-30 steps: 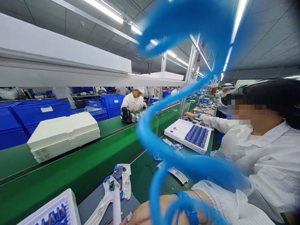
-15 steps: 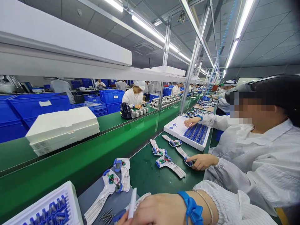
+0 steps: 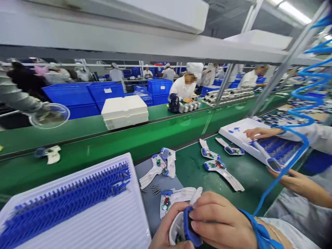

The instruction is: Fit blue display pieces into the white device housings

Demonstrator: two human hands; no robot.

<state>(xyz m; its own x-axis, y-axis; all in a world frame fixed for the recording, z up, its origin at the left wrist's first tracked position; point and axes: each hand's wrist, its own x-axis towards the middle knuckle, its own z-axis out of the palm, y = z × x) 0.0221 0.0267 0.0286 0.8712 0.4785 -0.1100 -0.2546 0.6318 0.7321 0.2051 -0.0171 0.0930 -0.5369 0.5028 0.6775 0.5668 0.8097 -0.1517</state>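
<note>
The left hand (image 3: 164, 230) and right hand (image 3: 225, 221) are close together low in the view, both curled in a grip. The left hand, partly cut off by the bottom edge, arches its index finger (image 3: 177, 208) upward; the right comes in from the right, its back facing up, bent fingers pointing left, the forearm (image 3: 271, 232) trailing toward the lower right corner.

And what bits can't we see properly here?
Head view:
Blue-and-white plastic casing: partly covered by the right hand.
Left hand: cut off by the bottom edge.
White ribbed tray: cut off by the left and bottom edges.
Any writing on the white rectangular label: too small.
</note>
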